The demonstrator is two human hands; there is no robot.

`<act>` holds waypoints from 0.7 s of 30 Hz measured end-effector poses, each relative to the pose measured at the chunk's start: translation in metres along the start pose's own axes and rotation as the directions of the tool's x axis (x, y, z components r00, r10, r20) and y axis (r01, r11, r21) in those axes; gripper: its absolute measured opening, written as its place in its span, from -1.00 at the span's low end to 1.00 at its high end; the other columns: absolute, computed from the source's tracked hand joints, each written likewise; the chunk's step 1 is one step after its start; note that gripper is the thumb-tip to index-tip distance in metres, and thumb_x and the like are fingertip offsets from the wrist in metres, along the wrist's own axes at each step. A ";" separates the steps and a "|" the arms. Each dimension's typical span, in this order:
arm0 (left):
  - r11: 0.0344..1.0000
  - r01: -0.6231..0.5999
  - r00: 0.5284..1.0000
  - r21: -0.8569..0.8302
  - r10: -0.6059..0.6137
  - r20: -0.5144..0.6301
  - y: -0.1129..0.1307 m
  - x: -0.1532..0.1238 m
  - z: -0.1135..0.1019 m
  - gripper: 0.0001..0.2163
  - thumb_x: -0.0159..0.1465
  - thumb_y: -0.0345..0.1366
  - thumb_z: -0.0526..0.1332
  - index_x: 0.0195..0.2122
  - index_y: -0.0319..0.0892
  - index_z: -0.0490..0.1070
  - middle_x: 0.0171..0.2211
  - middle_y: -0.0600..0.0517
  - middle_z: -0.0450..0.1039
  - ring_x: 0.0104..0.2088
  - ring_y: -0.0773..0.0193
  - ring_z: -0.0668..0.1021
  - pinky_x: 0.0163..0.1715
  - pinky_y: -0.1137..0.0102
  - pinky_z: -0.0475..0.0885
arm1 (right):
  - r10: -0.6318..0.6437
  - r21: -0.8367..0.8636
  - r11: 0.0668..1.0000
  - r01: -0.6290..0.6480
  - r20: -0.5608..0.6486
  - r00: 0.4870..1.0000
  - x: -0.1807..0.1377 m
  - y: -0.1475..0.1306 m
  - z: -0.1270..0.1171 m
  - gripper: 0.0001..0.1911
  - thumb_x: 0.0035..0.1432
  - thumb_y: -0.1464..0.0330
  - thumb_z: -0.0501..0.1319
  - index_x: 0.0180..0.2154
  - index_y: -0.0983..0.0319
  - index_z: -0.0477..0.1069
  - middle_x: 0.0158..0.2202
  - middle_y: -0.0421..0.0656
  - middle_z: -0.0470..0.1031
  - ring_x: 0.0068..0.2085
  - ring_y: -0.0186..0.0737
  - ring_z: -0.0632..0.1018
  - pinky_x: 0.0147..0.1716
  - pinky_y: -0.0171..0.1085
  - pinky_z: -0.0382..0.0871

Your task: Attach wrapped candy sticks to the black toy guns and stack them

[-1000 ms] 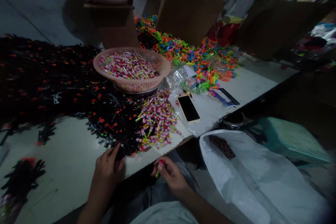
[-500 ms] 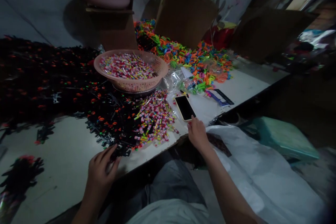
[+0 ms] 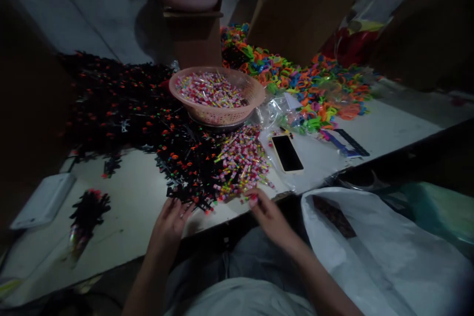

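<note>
My left hand [image 3: 171, 219] rests at the front edge of a heap of small black plastic pieces [image 3: 188, 168] with orange and green bits. Its fingers are stretched out, and the fingertips touch the nearest black pieces. My right hand [image 3: 269, 218] is at the near edge of a pile of small pink, yellow and white wrapped sticks [image 3: 244, 160]. Thumb and forefinger are pinched together; a pink spot shows at the tips, too small to name. A phone [image 3: 288, 153] with a dark screen lies beyond the right hand on clear plastic.
A pink basket [image 3: 222, 117] full of the same sticks stands behind the piles. Bright plastic pieces [image 3: 311, 84] spread at the back right. A bagged black bundle [image 3: 89, 215] and a white box-like object [image 3: 43, 200] lie left. A white sack [image 3: 374, 247] and green stool [image 3: 440, 207] stand right.
My right hand has left the phone and moved left and nearer to the stick pile. My left hand stays at the black pieces. The view has turned left.
</note>
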State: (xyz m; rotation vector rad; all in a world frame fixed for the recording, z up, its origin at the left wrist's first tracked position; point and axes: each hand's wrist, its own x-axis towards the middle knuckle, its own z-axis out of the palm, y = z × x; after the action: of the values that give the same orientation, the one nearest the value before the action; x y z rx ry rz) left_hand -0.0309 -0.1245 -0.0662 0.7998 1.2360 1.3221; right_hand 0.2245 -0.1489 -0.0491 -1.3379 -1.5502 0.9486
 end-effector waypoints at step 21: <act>0.953 -0.097 0.993 0.286 0.110 -0.031 -0.013 -0.046 0.019 -0.38 0.12 -0.16 0.29 0.20 -0.08 0.16 0.09 -0.16 0.29 -0.15 0.15 0.55 -0.22 0.26 0.53 | 0.226 0.354 0.875 -0.329 0.304 0.926 0.001 -0.019 0.051 -0.74 0.00 0.17 0.27 -0.49 0.23 0.35 -0.61 -0.32 0.27 -0.55 -0.42 0.26 -0.54 -0.40 0.10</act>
State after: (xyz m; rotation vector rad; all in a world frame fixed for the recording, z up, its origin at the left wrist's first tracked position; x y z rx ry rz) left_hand -0.0015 -0.1668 -0.0657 1.0547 1.4595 1.2677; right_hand 0.1698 -0.1509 -0.0488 -1.1929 -1.2627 1.5821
